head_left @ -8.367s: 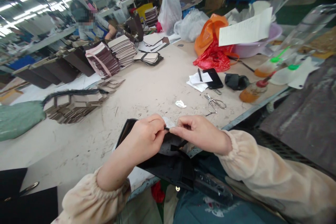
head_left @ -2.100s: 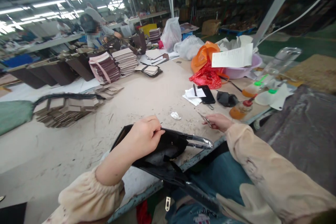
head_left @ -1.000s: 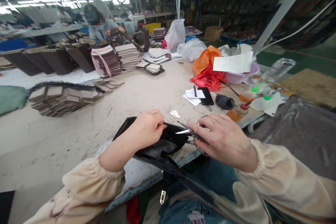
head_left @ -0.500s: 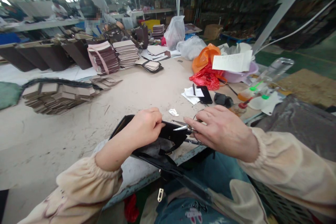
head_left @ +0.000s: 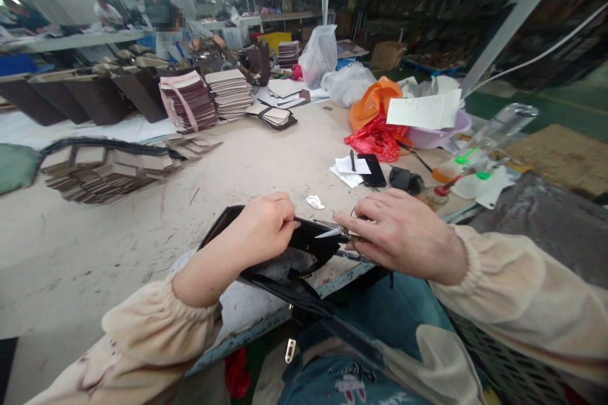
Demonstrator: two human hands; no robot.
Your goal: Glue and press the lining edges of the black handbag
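Left hand (head_left: 263, 231): pinched tight on top edge of black leather bag (head_left: 310, 242), which hangs over bench (head_left: 142, 247) edge by my lap; prob. steadies it.
Right hand (head_left: 403, 234): closed on small steel scissors (head_left: 329, 232), tips at that edge.
Farther: white crumpled scrap (head_left: 314, 202), black phone (head_left: 373, 171), brown card stacks (head_left: 104, 168).

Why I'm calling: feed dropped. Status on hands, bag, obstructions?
Left hand pinches black bag top edge. Right hand holds scissors, tips at that edge. Nothing between them.

Head camera looks down, close over worktable (head_left: 266, 158).
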